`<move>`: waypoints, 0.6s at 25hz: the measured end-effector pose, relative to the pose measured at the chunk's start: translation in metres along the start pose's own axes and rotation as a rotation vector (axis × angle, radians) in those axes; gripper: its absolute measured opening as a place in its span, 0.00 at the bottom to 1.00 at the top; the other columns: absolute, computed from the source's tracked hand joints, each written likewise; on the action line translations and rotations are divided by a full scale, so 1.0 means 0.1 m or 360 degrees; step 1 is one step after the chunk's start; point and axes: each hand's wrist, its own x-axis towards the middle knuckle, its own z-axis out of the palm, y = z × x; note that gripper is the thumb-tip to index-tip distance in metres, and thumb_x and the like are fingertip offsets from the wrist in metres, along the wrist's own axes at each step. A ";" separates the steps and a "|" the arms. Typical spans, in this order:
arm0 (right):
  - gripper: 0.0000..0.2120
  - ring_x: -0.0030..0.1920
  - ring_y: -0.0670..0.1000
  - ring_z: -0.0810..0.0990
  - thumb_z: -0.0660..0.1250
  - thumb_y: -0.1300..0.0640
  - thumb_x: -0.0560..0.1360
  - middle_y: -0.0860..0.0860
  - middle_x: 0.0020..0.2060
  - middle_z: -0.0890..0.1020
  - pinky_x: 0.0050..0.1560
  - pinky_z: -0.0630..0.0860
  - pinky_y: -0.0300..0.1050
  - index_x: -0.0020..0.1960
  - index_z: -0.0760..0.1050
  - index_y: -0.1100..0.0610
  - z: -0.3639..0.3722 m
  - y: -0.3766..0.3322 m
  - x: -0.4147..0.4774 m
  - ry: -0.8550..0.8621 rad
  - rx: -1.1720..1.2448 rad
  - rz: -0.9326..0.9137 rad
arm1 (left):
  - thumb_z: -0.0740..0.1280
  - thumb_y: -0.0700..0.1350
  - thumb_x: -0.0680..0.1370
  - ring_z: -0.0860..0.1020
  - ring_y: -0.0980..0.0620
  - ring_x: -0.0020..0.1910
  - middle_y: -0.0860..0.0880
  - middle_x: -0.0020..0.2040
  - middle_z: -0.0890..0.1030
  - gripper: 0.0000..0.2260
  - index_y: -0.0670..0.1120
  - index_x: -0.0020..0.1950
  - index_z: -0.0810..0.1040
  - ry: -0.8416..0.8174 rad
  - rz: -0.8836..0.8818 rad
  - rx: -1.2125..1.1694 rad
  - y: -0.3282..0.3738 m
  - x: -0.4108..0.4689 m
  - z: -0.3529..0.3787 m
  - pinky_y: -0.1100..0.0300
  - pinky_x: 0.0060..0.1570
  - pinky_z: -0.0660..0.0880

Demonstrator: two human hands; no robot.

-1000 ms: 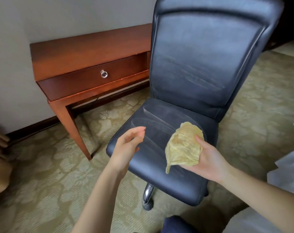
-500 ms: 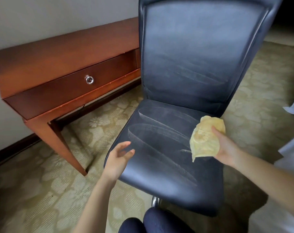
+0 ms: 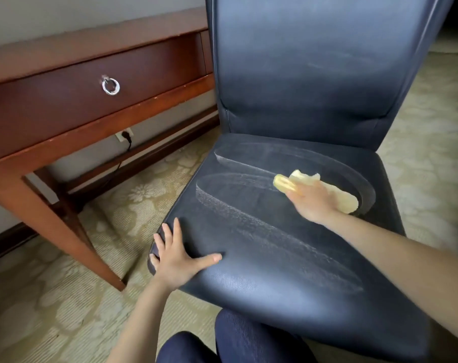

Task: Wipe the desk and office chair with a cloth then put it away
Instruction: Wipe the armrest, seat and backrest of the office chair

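On patterned carpet (image 3: 52, 297), chair-wiping is underway: flat left hand (image 3: 174, 259) steadies the seat (image 3: 262, 258), right hand (image 3: 313, 201) presses the cloth (image 3: 340, 197) down; next, sweep leftward.

Left hand (image 3: 176, 260) laid flat, fingers spread straight. Right hand (image 3: 313, 201) pressed palm-down, arm extended forward.

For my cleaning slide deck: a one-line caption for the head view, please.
Right hand presses a crumpled yellow cloth across the dark leather office-chair seat while the left hand steadies its front corner.
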 end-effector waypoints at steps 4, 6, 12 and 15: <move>0.19 0.75 0.58 0.51 0.48 0.42 0.81 0.46 0.75 0.60 0.71 0.51 0.62 0.71 0.60 0.34 0.44 -0.44 -0.04 -0.0149 -0.0295 -0.0398 | 0.70 0.75 0.53 0.33 0.44 0.75 0.49 0.76 0.32 0.66 0.53 0.76 0.33 0.0020 0.0046 0.0242 -0.11 0.16 0.13 0.38 0.70 0.40; 0.20 0.76 0.57 0.48 0.49 0.41 0.81 0.45 0.77 0.55 0.72 0.47 0.61 0.72 0.57 0.33 0.58 -0.61 -0.19 -0.0216 -0.0373 -0.0652 | 0.68 0.75 0.52 0.34 0.44 0.75 0.49 0.77 0.33 0.65 0.53 0.76 0.34 0.0025 0.0065 0.0289 -0.14 0.20 0.11 0.38 0.70 0.42; 0.23 0.76 0.47 0.37 0.41 0.34 0.77 0.36 0.75 0.47 0.74 0.36 0.48 0.72 0.51 0.30 0.38 0.01 -0.81 -0.0319 -0.0442 -0.1236 | 0.66 0.77 0.53 0.36 0.41 0.75 0.46 0.77 0.34 0.65 0.51 0.76 0.33 0.0016 0.0096 0.0413 -0.14 0.27 0.10 0.36 0.70 0.45; 0.23 0.74 0.41 0.33 0.36 0.31 0.74 0.31 0.73 0.43 0.72 0.35 0.39 0.69 0.46 0.26 0.17 0.44 -0.96 -0.0387 -0.0476 -0.1117 | 0.60 0.79 0.48 0.36 0.41 0.75 0.46 0.77 0.33 0.67 0.51 0.75 0.32 -0.0016 0.0106 0.0413 -0.15 0.28 0.10 0.35 0.69 0.45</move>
